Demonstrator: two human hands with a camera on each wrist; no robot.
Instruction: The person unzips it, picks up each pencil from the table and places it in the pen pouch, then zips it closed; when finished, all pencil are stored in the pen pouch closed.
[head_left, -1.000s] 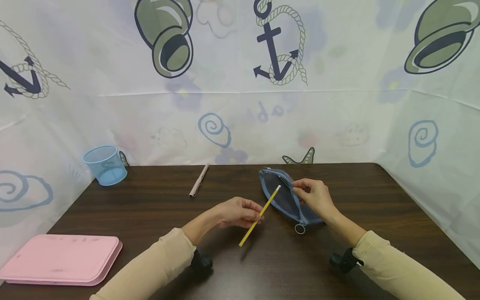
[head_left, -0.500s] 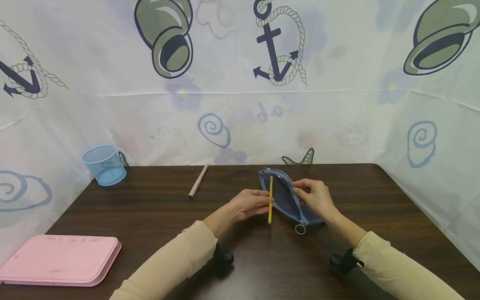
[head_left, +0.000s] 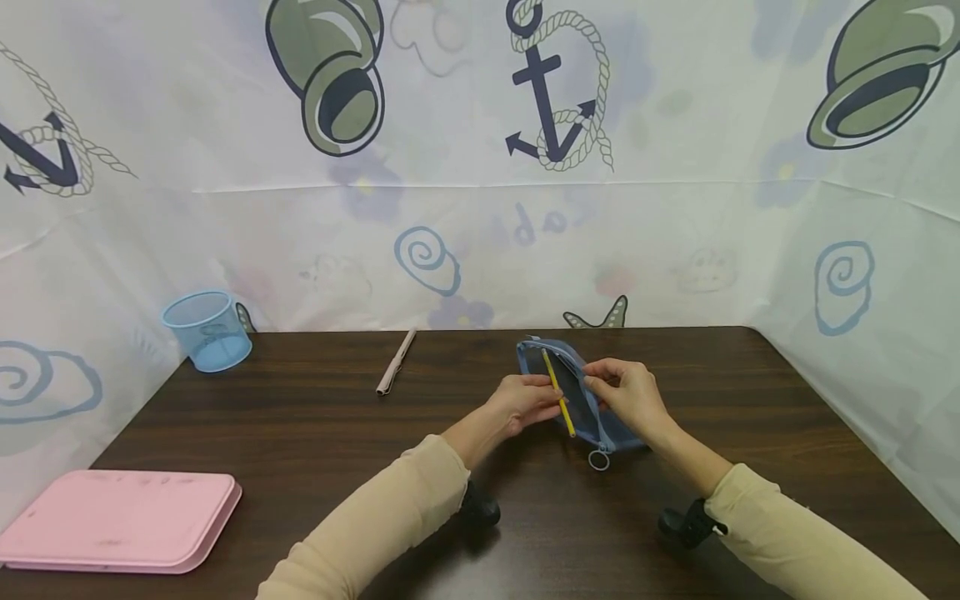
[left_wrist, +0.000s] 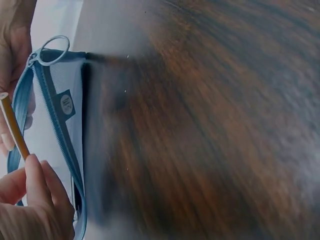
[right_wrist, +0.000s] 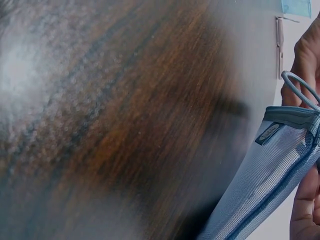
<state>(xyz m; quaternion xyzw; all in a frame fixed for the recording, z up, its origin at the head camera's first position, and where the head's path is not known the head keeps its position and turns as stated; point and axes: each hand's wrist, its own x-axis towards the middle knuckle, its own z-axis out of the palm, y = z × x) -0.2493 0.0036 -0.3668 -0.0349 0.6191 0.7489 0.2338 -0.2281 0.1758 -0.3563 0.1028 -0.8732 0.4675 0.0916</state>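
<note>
A yellow pencil point(head_left: 568, 417) is pinched in my left hand point(head_left: 523, 402), lying over the open mouth of a blue mesh zip pouch point(head_left: 622, 432). In the left wrist view, the pencil point(left_wrist: 14, 127) slants up from the fingertips of the left hand point(left_wrist: 37, 205), beside the pouch's zip edge. My right hand point(head_left: 626, 392) pinches the pouch's right rim and holds the mouth apart. A ring pull point(head_left: 598, 460) hangs at the zip's near end. The right wrist view has the pouch's mesh side point(right_wrist: 260, 175), with part of the right hand point(right_wrist: 306, 205) at the edge.
A pale clip pen point(head_left: 396, 362) lies on the dark wooden table point(head_left: 315, 417), left of the pouch. Farther left at the back stands a light blue mesh cup point(head_left: 210, 333). A pink flat case point(head_left: 123, 518) rests at the front left. Patterned cloth surrounds the table.
My left hand has moved right with the pencil, from beside the pouch to over its mouth. The pencil's near end has swung rightward. The right hand stays on the pouch rim.
</note>
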